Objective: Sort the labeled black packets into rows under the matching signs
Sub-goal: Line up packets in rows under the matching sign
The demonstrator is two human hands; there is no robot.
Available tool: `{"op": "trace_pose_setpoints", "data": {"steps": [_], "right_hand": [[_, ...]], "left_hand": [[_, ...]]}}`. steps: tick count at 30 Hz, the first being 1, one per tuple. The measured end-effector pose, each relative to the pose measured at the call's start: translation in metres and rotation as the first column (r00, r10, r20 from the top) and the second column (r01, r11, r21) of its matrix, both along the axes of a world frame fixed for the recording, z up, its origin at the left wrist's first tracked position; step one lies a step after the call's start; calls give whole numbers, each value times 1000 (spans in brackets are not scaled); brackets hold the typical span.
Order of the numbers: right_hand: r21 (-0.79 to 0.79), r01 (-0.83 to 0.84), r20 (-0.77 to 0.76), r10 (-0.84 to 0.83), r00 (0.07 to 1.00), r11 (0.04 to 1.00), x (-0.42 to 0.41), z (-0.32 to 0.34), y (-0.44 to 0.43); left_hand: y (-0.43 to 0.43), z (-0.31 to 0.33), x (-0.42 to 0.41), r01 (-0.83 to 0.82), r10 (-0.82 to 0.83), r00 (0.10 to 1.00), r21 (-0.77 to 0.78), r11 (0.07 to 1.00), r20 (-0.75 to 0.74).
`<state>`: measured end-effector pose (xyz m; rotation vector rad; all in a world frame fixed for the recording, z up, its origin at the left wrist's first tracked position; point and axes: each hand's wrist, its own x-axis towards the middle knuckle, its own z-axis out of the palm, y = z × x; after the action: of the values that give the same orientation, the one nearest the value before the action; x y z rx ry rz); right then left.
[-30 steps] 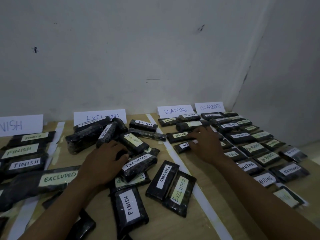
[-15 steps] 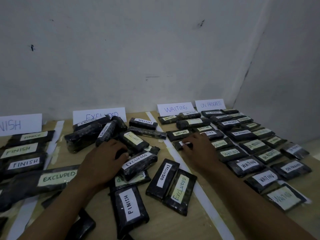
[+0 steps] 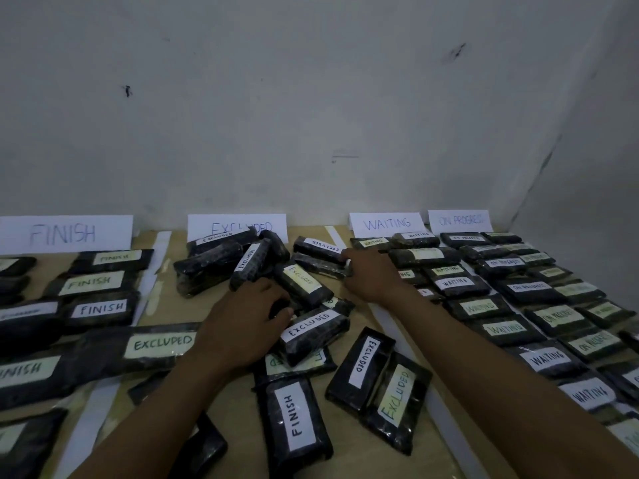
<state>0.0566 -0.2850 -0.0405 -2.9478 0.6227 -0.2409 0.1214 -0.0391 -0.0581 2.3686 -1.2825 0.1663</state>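
Four paper signs stand against the wall: FINISH (image 3: pixel 65 233), EXCLUDED (image 3: pixel 238 226), WAITING (image 3: pixel 385 223) and ON PROGRESS (image 3: pixel 460 221). Labeled black packets lie in rows under them. A loose heap sits under EXCLUDED. My left hand (image 3: pixel 245 316) lies on this heap, its fingers and thumb curled round a dark packet (image 3: pixel 280 305) beside a yellow-labeled EXCLUDED packet (image 3: pixel 301 281). My right hand (image 3: pixel 370 274) reaches across the tape line, and its fingertips touch the ends of two packets (image 3: pixel 321 264) at the back of the heap. A FINISH packet (image 3: pixel 297 413) lies among EXCLUDED ones.
White tape strips (image 3: pixel 446 420) split the wooden table (image 3: pixel 221 402) into lanes. Two EXCLUDED packets (image 3: pixel 361 368) lie slanted near the front. A long EXCLUDED packet (image 3: pixel 155 344) crosses into the FINISH lane. Walls close off the back and right.
My right hand has left the WAITING rows and moved left and back to the EXCLUDED packets. My left hand has stayed on the heap.
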Motion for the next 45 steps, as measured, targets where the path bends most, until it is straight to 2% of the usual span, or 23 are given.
{"op": "trace_pose_setpoints", "data": {"steps": [1, 3, 5, 7, 12, 14, 17, 20, 23, 26, 28, 31, 37, 41, 45], "right_hand": [[42, 3, 23, -4, 1000, 999, 1, -1, -1], [243, -13, 155, -26, 988, 970, -1, -2, -1], [493, -51, 287, -107, 952, 869, -6, -1, 1], [603, -82, 340, -162, 926, 794, -13, 1, 1], [632, -144, 364, -128, 922, 762, -28, 5, 1], [615, -130, 359, -130, 924, 778, -30, 7, 2], [489, -88, 318, -83, 945, 868, -31, 7, 3], [294, -106, 218, 41, 975, 950, -27, -3, 1], [155, -73, 142, 51, 989, 985, -19, -12, 1], [55, -34, 189, 23, 982, 998, -12, -9, 2], [85, -31, 259, 8, 966, 996, -10, -2, 8], [214, -122, 299, 54, 953, 969, -16, 11, 26], [504, -263, 103, 245, 964, 823, -55, 24, 57], [389, -302, -2, 329, 944, 870, -79, 23, 66], [396, -299, 131, 269, 954, 868, -96, 8, 65]], "left_hand": [[0, 0, 0, 2, -2, 1000, -2, 1000, 0], [-1, 0, 1, 4, -4, 1000, -3, 1000, -1], [-1, 0, 1, 3, -3, 1000, -3, 1000, 3], [-1, 0, 1, 1, -1, 1000, -1, 1000, 6], [0, 1, -1, 1, -1, 1000, 5, 1000, 6], [1, 2, -2, 2, -2, 1000, 5, 1000, 5], [0, 3, -3, 3, -3, 1000, 6, 1000, -1], [0, 2, -2, 1, -1, 1000, 7, 1000, 2], [0, 1, -1, 2, -2, 1000, 3, 1000, 3], [1, 0, 0, 4, -4, 1000, -7, 1000, 9], [0, -1, 1, 5, -5, 1000, -7, 1000, 7], [0, -1, 2, 9, -9, 1000, -13, 1000, 11], [1, 0, 4, 8, -8, 1000, -23, 1000, -20], [3, 2, 4, 9, -10, 998, -19, 1000, -60], [5, 5, 5, 38, -37, 992, 5, 999, -119]]}}
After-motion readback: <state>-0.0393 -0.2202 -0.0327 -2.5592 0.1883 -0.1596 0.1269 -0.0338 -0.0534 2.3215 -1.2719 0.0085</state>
